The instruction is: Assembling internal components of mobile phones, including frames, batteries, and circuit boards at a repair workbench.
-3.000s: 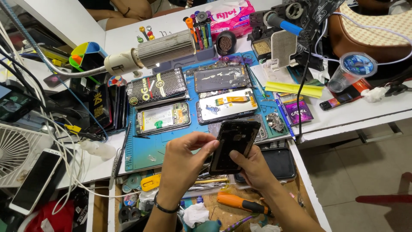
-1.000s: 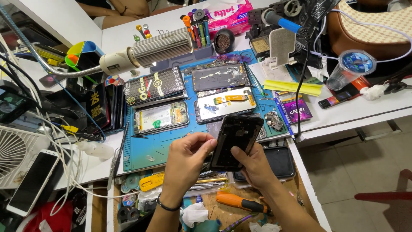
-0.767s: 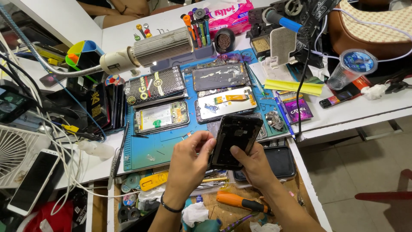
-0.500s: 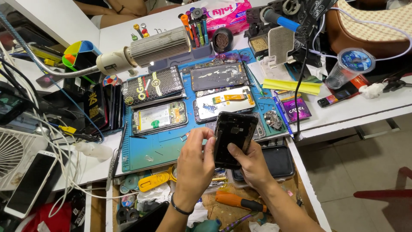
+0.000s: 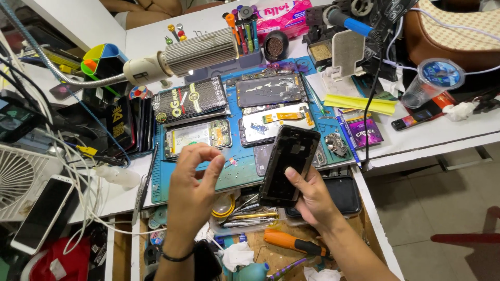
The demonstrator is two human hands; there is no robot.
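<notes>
Left hand point(image 5: 194, 179) | off phone frame point(image 5: 289, 165) now | right hand point(image 5: 311, 196) keeps hold

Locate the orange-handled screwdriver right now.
Head view, lower centre-right: the orange-handled screwdriver lies in the open wooden drawer below the blue work mat, just under the right hand holding the black phone frame.

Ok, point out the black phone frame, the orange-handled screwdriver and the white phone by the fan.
black phone frame point(image 5: 289, 164), head view, middle of its back
orange-handled screwdriver point(image 5: 286, 242), head view, orange handle
white phone point(image 5: 42, 213), head view, dark screen
</notes>
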